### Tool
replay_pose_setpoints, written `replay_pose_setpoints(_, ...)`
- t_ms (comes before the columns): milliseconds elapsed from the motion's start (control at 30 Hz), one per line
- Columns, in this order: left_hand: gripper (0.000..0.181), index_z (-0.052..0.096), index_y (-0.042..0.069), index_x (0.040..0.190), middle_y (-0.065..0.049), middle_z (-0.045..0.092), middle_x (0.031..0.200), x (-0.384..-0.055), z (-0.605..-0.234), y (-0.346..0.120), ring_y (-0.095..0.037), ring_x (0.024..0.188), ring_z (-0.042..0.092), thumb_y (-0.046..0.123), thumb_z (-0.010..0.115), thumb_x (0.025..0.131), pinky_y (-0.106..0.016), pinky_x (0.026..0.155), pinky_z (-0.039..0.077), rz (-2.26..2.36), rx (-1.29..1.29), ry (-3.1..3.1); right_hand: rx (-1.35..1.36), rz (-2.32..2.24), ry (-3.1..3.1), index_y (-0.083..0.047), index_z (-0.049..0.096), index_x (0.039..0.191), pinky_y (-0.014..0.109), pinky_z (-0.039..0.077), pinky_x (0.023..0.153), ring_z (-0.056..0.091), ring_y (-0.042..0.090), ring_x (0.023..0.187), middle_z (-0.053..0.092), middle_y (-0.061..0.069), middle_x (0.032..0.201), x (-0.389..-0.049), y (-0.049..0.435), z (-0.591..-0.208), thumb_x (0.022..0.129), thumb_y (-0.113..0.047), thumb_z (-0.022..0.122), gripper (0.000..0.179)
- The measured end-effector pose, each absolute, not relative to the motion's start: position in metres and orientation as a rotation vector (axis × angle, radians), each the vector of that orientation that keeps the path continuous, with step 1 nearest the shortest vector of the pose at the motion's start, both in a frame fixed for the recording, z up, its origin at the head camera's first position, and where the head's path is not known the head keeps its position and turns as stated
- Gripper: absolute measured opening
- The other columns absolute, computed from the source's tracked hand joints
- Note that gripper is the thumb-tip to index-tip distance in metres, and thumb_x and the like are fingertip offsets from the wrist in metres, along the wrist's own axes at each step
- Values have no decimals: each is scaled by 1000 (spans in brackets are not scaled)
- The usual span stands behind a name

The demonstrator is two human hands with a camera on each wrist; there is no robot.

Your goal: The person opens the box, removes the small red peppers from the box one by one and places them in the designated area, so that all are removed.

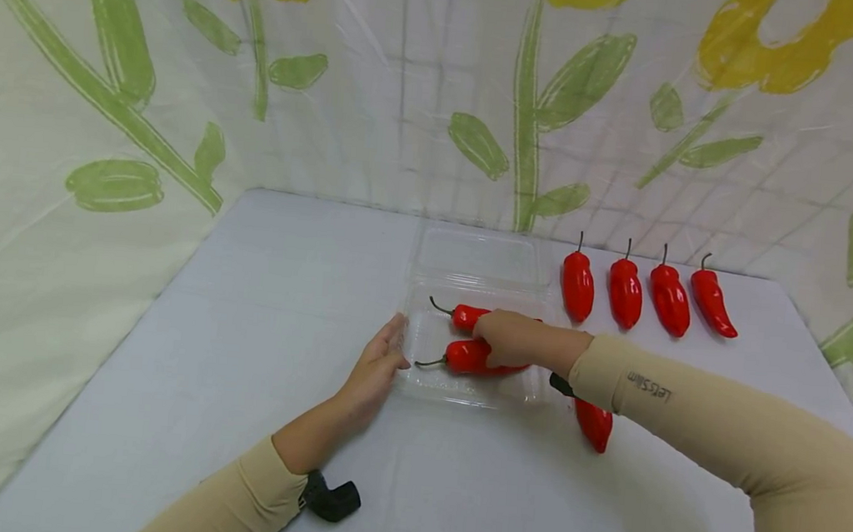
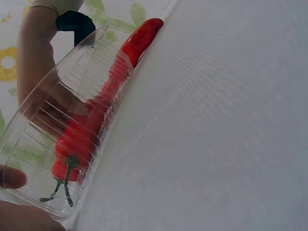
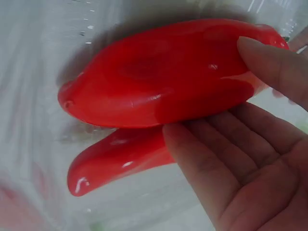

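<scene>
A clear plastic clamshell box (image 1: 424,387) lies with its lid folded back. Two glossy red peppers lie side by side inside, stems toward the left: a far pepper (image 1: 468,317) and a near pepper (image 1: 468,355). My right hand (image 1: 514,340) reaches in and holds the near pepper; in the right wrist view the thumb (image 3: 269,62) presses one side while the fingers lie along the other, between the two peppers. At the box's left wall, my left hand (image 1: 377,366) holds the edge, its thumb at the rim. The left wrist view shows the peppers through the wall.
Several red peppers (image 1: 625,294) stand in a row at the back right of the white table (image 1: 278,329). Another red pepper (image 1: 594,425) lies partly hidden under my right forearm. The lid (image 1: 481,256) extends toward a flower-patterned curtain (image 1: 380,87).
</scene>
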State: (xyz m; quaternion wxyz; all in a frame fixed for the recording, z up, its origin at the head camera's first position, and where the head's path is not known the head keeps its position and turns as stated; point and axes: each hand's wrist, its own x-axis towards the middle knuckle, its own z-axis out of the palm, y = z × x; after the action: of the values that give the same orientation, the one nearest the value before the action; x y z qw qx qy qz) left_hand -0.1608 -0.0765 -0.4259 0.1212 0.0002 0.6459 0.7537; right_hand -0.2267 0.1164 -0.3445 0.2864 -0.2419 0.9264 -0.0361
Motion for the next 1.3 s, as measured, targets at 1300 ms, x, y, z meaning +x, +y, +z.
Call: replay_pose_setpoints(1300,75,7,0,149,-14,6,157,-161,-425,-77,-28,146,2,-9,33,79,-43,118,6,2203,-4,1890,-754,-536,2398,-23,38,144,32,52,81,45,25,115,51,8,130,-209,146,-334,88,-29,60,60)
